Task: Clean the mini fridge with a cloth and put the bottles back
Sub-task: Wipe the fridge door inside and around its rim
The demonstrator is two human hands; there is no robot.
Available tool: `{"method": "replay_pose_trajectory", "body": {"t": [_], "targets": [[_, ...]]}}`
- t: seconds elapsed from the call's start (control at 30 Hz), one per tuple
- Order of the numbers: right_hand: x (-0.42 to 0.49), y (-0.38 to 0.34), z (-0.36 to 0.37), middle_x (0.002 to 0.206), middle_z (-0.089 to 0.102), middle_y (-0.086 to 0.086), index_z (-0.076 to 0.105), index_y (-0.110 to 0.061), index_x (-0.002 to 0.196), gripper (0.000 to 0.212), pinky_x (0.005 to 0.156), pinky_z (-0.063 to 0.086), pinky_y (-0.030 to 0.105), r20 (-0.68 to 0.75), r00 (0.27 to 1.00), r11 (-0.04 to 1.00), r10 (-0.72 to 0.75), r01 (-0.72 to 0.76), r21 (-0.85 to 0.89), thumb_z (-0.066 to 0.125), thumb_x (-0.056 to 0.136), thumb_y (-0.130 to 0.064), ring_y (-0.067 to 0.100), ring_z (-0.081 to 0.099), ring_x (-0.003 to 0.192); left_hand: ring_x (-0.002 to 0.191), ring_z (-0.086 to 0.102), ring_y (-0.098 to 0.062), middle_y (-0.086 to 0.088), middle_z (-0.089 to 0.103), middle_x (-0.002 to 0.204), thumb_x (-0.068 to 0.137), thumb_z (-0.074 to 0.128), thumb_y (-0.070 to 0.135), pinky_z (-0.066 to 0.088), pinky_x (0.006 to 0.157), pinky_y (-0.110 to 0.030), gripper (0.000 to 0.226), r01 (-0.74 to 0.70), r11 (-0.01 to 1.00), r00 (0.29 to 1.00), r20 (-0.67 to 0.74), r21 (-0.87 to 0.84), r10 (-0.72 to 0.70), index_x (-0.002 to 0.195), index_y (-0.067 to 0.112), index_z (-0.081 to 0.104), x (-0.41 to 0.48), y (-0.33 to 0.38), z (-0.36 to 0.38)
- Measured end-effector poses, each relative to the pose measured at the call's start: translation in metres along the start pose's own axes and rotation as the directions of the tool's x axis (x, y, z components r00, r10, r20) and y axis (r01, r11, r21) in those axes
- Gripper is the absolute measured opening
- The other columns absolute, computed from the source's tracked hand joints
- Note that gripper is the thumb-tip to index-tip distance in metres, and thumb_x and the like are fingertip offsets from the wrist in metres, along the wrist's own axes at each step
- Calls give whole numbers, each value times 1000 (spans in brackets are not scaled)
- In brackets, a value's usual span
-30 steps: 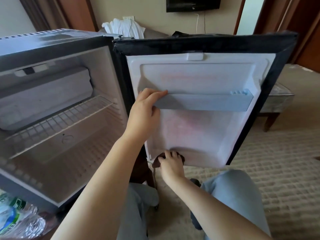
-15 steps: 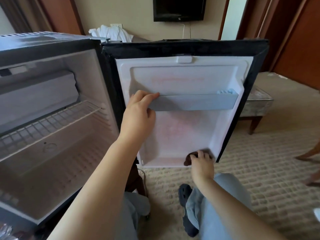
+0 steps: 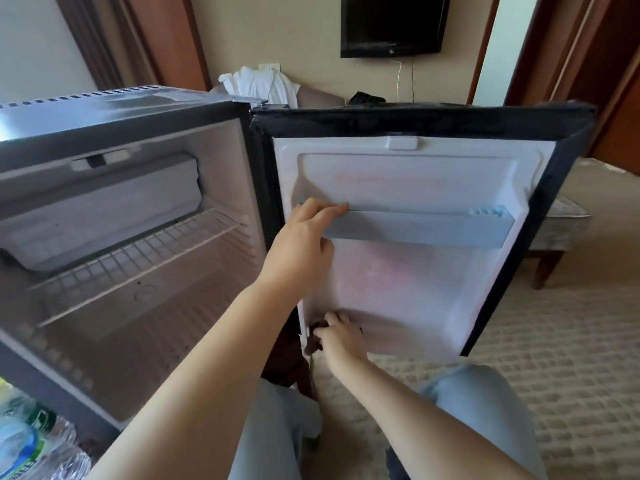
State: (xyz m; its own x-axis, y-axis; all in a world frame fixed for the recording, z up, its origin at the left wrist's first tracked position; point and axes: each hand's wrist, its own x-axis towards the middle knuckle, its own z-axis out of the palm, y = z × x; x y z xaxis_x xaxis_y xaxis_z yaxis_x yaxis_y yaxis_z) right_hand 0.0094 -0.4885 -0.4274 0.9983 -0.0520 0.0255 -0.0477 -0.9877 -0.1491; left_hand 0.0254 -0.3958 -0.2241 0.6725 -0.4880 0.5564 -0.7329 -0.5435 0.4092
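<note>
Most of cloth (image 3: 312, 342) hidden under right hand (image 3: 341, 337), door (image 3: 415, 289) btm.

We log fridge cavity (image 3: 166, 327) left, door (image 3: 415, 292) right; door shelf (image 3: 433, 230) on door, cloth (image 3: 313, 341) at door's bottom edge, bottles (image 3: 27, 441) front-left.

Soft, bright daylight washes out the white inner face of the fridge door (image 3: 415, 282). Left of the door the fridge interior (image 3: 138, 306) is shaded grey, and lines bow toward the frame edges.
</note>
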Motion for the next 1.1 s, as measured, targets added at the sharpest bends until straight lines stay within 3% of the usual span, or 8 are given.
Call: {"method": "replay_pose_trajectory", "body": {"t": [0.3,0.37,0.4,0.47,0.57,0.73,0.87,1.1], "targets": [[-48,94,-21,124,43,-3,64,-30,120,29,94,40,32,-14,997,996,77,-76,45,51,96,-18,24,40,119,115,46,-17,4,50,122,81,43,-9,37,90,-20,61,11,1000,1000,-24,-12,-11,135,18,53,1,2,4],[-60,94,-53,126,40,-8,64,-28,120,33,89,45,29,-163,987,986,2,25,164,52,94,-12,24,50,114,115,46,-17,4,51,120,81,43,-9,39,92,-23,60,11,1000,999,-45,-22,-12,134,18,54,1,3,6],[-64,89,-76,125,41,-9,67,-25,117,33,85,49,30,-349,936,975,-36,110,194,54,90,-10,25,55,108,115,47,-18,3,51,120,81,44,-9,40,91,-24,60,10,1000,998,-61,-24,-11,133,17,55,1,3,7],[-70,79,-134,121,54,-1,72,-19,110,31,84,51,33,-759,638,959,-133,277,65,55,87,-7,27,57,101,113,48,-18,3,52,118,80,45,-9,40,90,-25,58,7,1000,996,-83,-24,-9,132,17,56,1,3,9],[-72,77,-209,118,61,15,71,-10,113,28,97,45,36,-940,317,970,-129,239,-52,56,91,-2,30,53,108,111,48,-20,1,52,116,80,47,-8,39,86,-23,57,12,1000,997,-78,-17,-13,131,16,57,1,4,10],[-51,91,-194,122,59,14,71,-12,109,23,95,43,41,-914,405,996,-5,85,32,59,90,-13,35,57,107,113,48,-17,3,52,117,83,48,-6,39,87,-21,54,32,999,995,-89,-30,-35,131,16,57,-3,8,9],[-36,65,-198,112,62,11,71,-13,100,19,86,46,41,-922,385,992,37,96,80,59,85,-15,32,56,99,110,49,-19,0,53,113,80,48,-7,42,86,-26,54,39,999,994,-105,-28,-42,128,14,59,-1,7,11],[-17,27,-193,119,59,9,68,-18,108,25,86,46,41,-845,534,989,-29,141,55,56,86,-15,32,56,104,102,50,-22,-1,54,110,78,49,-10,40,78,-27,43,4,999,995,-95,44,0,116,8,60,-1,9,8]]}}
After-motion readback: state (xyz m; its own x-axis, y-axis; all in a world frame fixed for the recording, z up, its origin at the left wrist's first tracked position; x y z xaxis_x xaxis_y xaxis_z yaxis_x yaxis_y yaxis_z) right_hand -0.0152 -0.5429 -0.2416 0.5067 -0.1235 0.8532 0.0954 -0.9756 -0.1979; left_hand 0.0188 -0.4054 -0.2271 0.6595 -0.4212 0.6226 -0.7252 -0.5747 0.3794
